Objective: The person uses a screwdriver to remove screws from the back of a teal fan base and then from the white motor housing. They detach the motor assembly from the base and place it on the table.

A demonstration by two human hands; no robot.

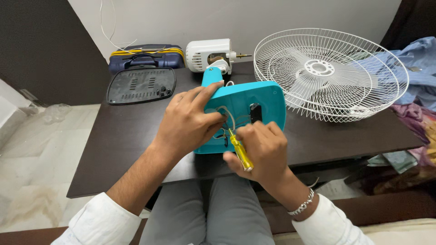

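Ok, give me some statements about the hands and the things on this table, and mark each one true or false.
1. The right hand holds a yellow-handled screwdriver. True.
2. The left hand rests on the turquoise fan base. True.
3. The white fan guard lies on the floor. False: it lies on the dark table.
4. The white motor housing sits at the table's near edge. False: it is at the far edge, by the wall.
5. A bracelet is on the right wrist. True.
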